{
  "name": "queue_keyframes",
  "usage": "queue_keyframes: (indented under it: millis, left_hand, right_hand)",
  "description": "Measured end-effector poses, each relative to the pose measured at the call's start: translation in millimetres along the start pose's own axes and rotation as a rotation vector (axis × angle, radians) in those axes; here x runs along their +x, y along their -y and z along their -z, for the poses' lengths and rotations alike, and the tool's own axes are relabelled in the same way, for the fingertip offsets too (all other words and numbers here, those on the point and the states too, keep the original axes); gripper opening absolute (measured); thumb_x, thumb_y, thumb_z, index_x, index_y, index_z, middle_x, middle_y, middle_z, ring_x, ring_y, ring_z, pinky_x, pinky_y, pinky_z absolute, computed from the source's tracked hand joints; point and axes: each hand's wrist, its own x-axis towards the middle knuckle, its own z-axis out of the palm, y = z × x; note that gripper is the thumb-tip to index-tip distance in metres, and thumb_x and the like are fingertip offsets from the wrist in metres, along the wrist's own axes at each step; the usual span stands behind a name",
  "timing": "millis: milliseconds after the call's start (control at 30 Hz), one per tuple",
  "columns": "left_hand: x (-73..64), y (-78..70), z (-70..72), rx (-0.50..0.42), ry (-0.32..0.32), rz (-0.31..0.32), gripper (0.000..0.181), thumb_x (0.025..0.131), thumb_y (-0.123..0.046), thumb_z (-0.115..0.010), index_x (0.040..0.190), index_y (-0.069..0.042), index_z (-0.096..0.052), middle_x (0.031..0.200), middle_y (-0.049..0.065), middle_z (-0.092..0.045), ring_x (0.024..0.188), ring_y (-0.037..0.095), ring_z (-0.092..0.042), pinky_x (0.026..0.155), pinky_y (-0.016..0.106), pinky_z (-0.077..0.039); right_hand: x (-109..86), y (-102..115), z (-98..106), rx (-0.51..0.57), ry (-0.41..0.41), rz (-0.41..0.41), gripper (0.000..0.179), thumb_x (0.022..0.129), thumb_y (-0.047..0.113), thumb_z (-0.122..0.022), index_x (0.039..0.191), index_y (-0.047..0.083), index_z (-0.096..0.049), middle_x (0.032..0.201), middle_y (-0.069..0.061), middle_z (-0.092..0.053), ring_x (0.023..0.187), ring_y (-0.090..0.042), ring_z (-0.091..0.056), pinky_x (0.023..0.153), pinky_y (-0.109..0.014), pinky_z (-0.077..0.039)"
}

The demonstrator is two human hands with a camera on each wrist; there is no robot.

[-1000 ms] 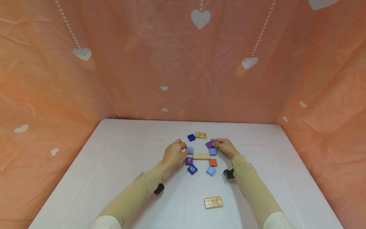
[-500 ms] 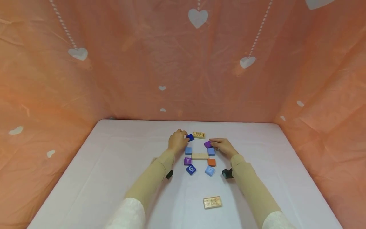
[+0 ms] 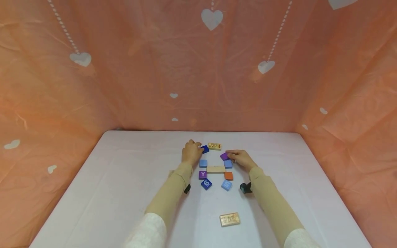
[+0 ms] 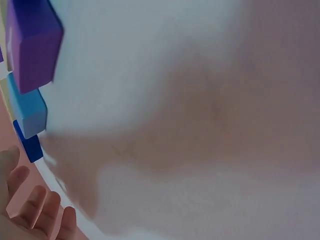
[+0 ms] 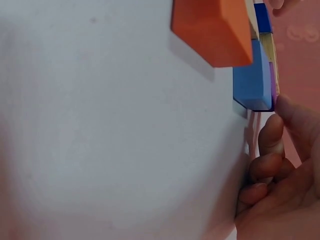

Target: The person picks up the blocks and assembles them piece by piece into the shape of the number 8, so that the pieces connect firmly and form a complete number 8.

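In the head view my left hand (image 3: 191, 152) is at the far left of the block arrangement, its thumb beside a dark blue square block (image 3: 205, 149). The left wrist view shows its fingers spread and loosely bent near that dark blue block (image 4: 30, 142); contact is unclear. My right hand (image 3: 242, 159) pinches a purple block (image 3: 224, 156) between thumb and forefinger. That block stands at an angle behind a light blue block (image 3: 227, 164). In the right wrist view only a sliver of purple shows by the thumb (image 5: 290, 107).
A plain wooden strip (image 3: 215, 169) joins blocks: light blue (image 3: 203, 163), purple "Y" (image 3: 202, 175) and orange (image 3: 228, 176). Angled blocks "6" (image 3: 206, 184) and "5" (image 3: 226, 185) lie in front. Gold-patterned tiles lie behind (image 3: 214, 146) and near the front (image 3: 230, 219).
My left hand has moved away from the left light blue block, forward to the dark blue block at the back. My right hand stays at the purple block. The head view shifts slightly.
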Motion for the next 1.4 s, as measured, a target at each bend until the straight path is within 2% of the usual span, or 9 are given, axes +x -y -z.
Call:
queue_keyframes:
  millis: [167,400,533,633,833,1133,1267,1400]
  left_hand:
    - [-1.3,2.9,-1.8,-0.004,0.009,0.008,0.028,0.087,-0.029,-0.062,0.111,-0.015,-0.069,0.105,0.015,-0.062,0.096,0.031,-0.06,0.078,0.045,-0.049]
    - [2.8,6.6,-5.9,0.007,0.004,-0.015,0.03,0.088,-0.032,-0.061,0.11,-0.014,-0.069,0.105,0.014,-0.063,0.096,0.029,-0.059,0.08,0.044,-0.05]
    - [2.5,7.0,-6.3,0.017,0.017,-0.015,0.027,0.088,-0.031,-0.061,0.106,-0.013,-0.071,0.104,0.013,-0.063,0.096,0.029,-0.059,0.081,0.044,-0.049]
    - [0.4,6.5,-4.0,0.006,0.019,-0.017,0.026,0.087,-0.03,-0.062,0.103,-0.012,-0.071,0.103,0.013,-0.064,0.095,0.03,-0.059,0.08,0.045,-0.049]
    - [-0.6,6.0,-1.7,-0.025,0.05,-0.016,0.026,0.086,-0.03,-0.064,0.101,-0.011,-0.071,0.103,0.012,-0.064,0.097,0.03,-0.059,0.082,0.044,-0.047]
    - [-3.9,9.0,5.3,-0.071,0.124,-0.055,0.025,0.082,-0.03,-0.069,0.096,-0.01,-0.072,0.096,0.01,-0.064,0.092,0.027,-0.057,0.081,0.042,-0.046]
    - [-5.8,10.0,7.4,-0.087,0.159,-0.053,0.026,0.08,-0.031,-0.071,0.095,-0.01,-0.071,0.093,0.008,-0.063,0.09,0.025,-0.056,0.081,0.04,-0.044]
    - [-6.4,11.0,7.0,-0.098,0.177,-0.042,0.026,0.079,-0.033,-0.071,0.093,-0.01,-0.071,0.093,0.007,-0.063,0.091,0.025,-0.055,0.082,0.04,-0.043]
  right_hand:
    - [1.0,-1.8,0.0,-0.012,0.005,-0.002,0.036,0.094,0.023,-0.053,0.128,0.011,-0.057,0.092,-0.003,-0.057,0.099,-0.019,-0.047,0.083,-0.029,-0.036]
    - [1.1,0.7,0.4,-0.024,0.013,0.009,0.037,0.094,0.023,-0.052,0.129,0.01,-0.056,0.11,-0.01,-0.059,0.106,-0.022,-0.046,0.092,-0.033,-0.037]
    - [0.5,1.2,-1.2,-0.02,0.005,0.015,0.037,0.094,0.023,-0.053,0.127,0.009,-0.057,0.095,-0.004,-0.061,0.099,-0.019,-0.048,0.086,-0.029,-0.037]
    - [0.7,-0.2,-1.8,-0.021,0.006,0.017,0.036,0.094,0.023,-0.053,0.127,0.009,-0.057,0.084,0.001,-0.057,0.093,-0.017,-0.049,0.081,-0.027,-0.037]
    - [3.4,-2.2,-0.7,-0.009,0.003,0.021,0.036,0.094,0.022,-0.053,0.127,0.008,-0.057,0.093,-0.003,-0.06,0.092,-0.016,-0.05,0.08,-0.025,-0.039]
    - [-1.5,-0.6,1.8,0.009,0.019,0.055,0.037,0.091,0.027,-0.057,0.123,0.009,-0.061,0.111,-0.011,-0.061,0.094,-0.018,-0.051,0.081,-0.026,-0.043]
    - [2.9,-1.8,0.6,0.023,0.017,0.021,0.037,0.092,0.023,-0.055,0.126,0.009,-0.058,0.12,-0.013,-0.059,0.1,-0.019,-0.05,0.086,-0.027,-0.042]
    - [5.4,-2.7,-0.4,0.011,0.016,0.016,0.037,0.094,0.021,-0.053,0.128,0.008,-0.056,0.119,-0.012,-0.059,0.099,-0.017,-0.05,0.084,-0.025,-0.04]
